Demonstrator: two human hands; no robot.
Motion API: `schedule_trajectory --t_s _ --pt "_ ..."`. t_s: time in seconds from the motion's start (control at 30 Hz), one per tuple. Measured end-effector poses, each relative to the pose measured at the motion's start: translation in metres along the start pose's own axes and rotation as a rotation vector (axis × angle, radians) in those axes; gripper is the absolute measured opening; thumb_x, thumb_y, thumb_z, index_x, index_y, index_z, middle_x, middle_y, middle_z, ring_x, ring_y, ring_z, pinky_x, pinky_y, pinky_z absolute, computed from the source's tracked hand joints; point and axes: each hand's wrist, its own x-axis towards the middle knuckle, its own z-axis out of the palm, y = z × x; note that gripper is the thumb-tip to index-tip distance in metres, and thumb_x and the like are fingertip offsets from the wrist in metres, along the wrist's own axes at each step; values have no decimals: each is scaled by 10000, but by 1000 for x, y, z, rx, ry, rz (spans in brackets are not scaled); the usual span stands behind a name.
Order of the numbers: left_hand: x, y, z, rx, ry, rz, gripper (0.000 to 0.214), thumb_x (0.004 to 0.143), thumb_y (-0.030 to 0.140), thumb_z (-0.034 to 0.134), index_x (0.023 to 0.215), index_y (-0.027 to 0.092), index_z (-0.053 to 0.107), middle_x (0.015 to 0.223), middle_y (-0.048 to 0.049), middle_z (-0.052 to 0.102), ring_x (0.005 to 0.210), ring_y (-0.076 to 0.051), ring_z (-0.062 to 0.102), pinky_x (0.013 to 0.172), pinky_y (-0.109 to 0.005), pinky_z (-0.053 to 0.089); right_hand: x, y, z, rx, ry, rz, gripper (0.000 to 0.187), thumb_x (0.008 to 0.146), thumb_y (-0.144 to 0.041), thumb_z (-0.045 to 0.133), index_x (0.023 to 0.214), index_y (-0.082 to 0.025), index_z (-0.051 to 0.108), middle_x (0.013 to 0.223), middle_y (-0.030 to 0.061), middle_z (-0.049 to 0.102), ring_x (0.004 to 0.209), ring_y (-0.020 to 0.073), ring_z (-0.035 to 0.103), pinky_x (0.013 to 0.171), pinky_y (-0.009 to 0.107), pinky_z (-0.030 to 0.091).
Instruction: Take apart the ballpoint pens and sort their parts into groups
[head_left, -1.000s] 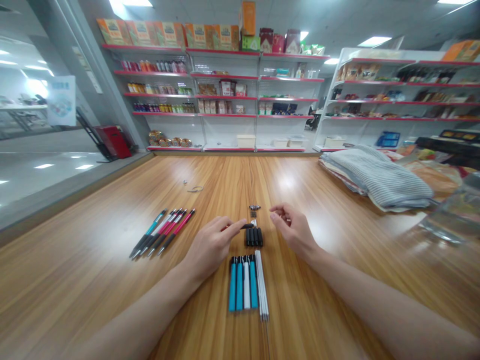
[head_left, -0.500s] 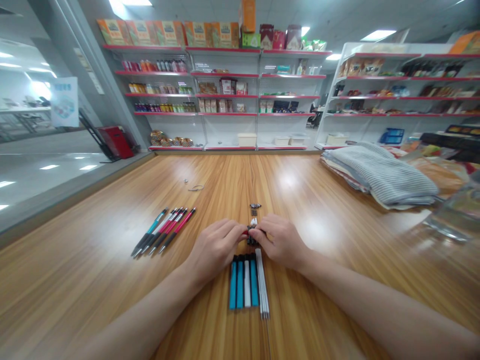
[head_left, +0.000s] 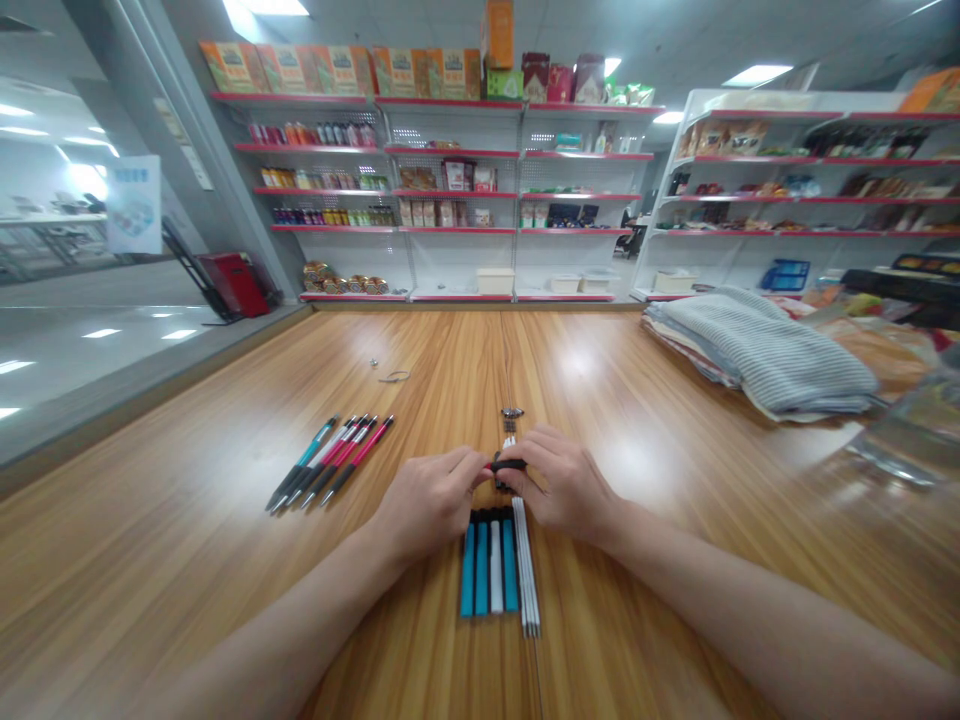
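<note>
My left hand (head_left: 424,500) and my right hand (head_left: 559,485) meet over the wooden table (head_left: 225,560), both pinching a pen with a black grip (head_left: 508,465) between their fingertips. Just below them lies a row of blue and white pen barrels (head_left: 487,565) with thin white refills (head_left: 527,580) beside it. Small black parts are mostly hidden under my fingers. A tiny metal piece (head_left: 511,412) lies just beyond the hands.
Several assembled pens (head_left: 330,462), teal, white and pink, lie in a row to the left. A small ring and clip (head_left: 391,377) sit farther back. Folded striped cloth (head_left: 757,350) lies at the right. Store shelves (head_left: 450,190) stand behind the table.
My right hand came in from the right and joined the left on the pen. Both hands have since lifted the black grip slightly clear of the parts below.
</note>
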Motion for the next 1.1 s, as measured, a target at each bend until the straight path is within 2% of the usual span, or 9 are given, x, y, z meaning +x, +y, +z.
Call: schedule_trajectory --t_s 0.2,0.4,0.57,0.73,0.9,1.1 --pt "-1 0 -3 -68 -12 7 173 940 236 426 1051 201 555 808 -20 608 691 -129 568 593 -243 396 0 3 0 -55 0 70 239 922 -288 481 738 -173 581 683 44 562 711 168 488 668 313 379" --pt "-2 -1 1 -80 -31 -23 156 945 250 425 1019 199 553 838 -21 605 718 -134 569 618 -251 403 -1 5 0 -10 14 52 134 895 -282 529 885 -177 611 811 66 604 813 189 518 707 321 404" --pt "-3 -2 2 -53 -22 -6 146 941 259 434 975 200 563 809 -17 601 682 -127 551 587 -247 382 -2 6 1 -20 -33 64 185 901 -284 525 772 -186 614 695 39 579 723 170 499 674 310 390" --pt "-3 -3 2 -63 -4 -11 150 941 251 430 986 194 562 824 -24 608 708 -130 562 601 -242 392 -2 5 1 -1 -10 72 123 881 -288 549 911 -182 604 823 65 607 824 190 528 711 317 410" --pt "-5 -3 2 -57 -41 -5 140 939 261 440 950 193 561 815 -19 602 688 -130 554 595 -248 390 -2 7 0 -8 -29 83 190 902 -299 520 769 -184 594 701 38 576 732 169 506 682 309 399" --pt "-5 -4 4 -81 -20 -3 141 937 252 437 972 192 560 828 -27 608 707 -133 565 619 -248 410 -2 4 -1 4 -6 92 128 873 -304 557 903 -184 590 832 63 604 825 187 535 710 312 419"
